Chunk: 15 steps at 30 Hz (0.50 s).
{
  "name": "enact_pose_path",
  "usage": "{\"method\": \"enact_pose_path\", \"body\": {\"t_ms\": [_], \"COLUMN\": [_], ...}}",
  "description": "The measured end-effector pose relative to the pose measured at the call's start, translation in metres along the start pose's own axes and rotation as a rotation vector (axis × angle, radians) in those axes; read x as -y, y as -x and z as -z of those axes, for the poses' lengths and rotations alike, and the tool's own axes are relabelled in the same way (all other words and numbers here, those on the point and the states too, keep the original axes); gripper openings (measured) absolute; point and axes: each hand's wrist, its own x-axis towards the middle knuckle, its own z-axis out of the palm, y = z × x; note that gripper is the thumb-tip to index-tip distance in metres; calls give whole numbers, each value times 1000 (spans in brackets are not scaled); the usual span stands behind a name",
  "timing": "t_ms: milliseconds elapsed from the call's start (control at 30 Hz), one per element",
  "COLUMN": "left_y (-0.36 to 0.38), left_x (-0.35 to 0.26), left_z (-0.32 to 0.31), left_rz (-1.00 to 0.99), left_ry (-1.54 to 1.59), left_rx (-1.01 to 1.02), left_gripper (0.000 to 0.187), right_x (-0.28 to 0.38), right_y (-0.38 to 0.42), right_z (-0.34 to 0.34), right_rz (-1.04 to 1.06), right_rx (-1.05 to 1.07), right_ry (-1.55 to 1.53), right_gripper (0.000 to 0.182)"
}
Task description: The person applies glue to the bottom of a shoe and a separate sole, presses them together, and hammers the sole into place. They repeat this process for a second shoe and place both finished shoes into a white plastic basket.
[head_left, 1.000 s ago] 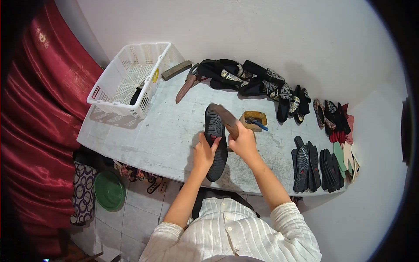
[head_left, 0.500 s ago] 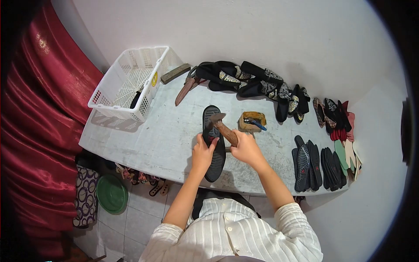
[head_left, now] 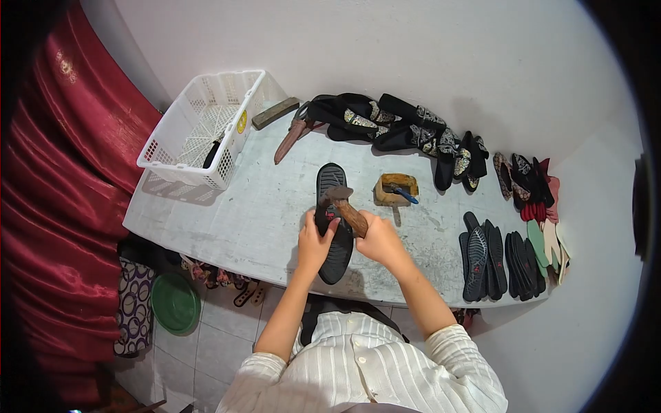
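Observation:
A black shoe (head_left: 337, 266) is over the table in front of me, its ribbed sole facing up with a small red mark near the middle. My left hand (head_left: 315, 242) is closed around its left side, thumb pressed onto the sole. In my right hand (head_left: 381, 239) is a hammer (head_left: 352, 218), gripped by its wooden handle. The metal head overlaps the upper half of the sole in this view. Just right of the shoe's toe end stands a small yellowish box (head_left: 386, 199) with a blue-handled tool (head_left: 405, 195) lying in it.
Black shoes with glittery trim (head_left: 358, 120) line the wall. Loose soles (head_left: 475, 265) are stacked at the table's right end. A white plastic crate (head_left: 227, 175) occupies the back left, near a whetstone-like block (head_left: 275, 113) and scissors (head_left: 292, 138). A green basin (head_left: 175, 303) sits on the floor.
The hammer and my right hand have moved slightly left and toward me over the sole. My left hand still grips the shoe, which has shifted slightly in view.

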Motion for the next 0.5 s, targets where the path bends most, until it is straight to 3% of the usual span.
{"method": "enact_pose_path", "body": {"t_ms": [100, 167, 267, 300, 367, 400, 467, 500], "left_y": [12, 16, 15, 11, 0, -4, -16, -19], "left_x": [21, 47, 37, 48, 81, 71, 28, 21], "left_z": [-2, -4, 8, 5, -3, 9, 39, 42], "left_rz": [-62, 173, 273, 272, 83, 81, 281, 276], "left_ry": [131, 159, 283, 282, 361, 359, 302, 331], "left_rx": [-71, 57, 180, 179, 61, 64, 455, 481], "left_gripper": [48, 49, 46, 46, 41, 41, 36, 33], "right_x": [-1, -5, -11, -11, -12, -13, -12, -12], "right_y": [1, 0, -1, -1, -1, 0, 1, 1], "right_z": [-2, -6, -10, -10, -12, -14, -16, -15], "right_rz": [-29, -25, -1, -4, -9, -7, -9, -22], "right_rx": [0, -5, -19, -23, -30, -41, -58, -39], "right_ry": [24, 5, -56, -48, -44, -36, -33, -69], "right_gripper": [32, 32, 34, 33, 33, 32, 31, 31]}}
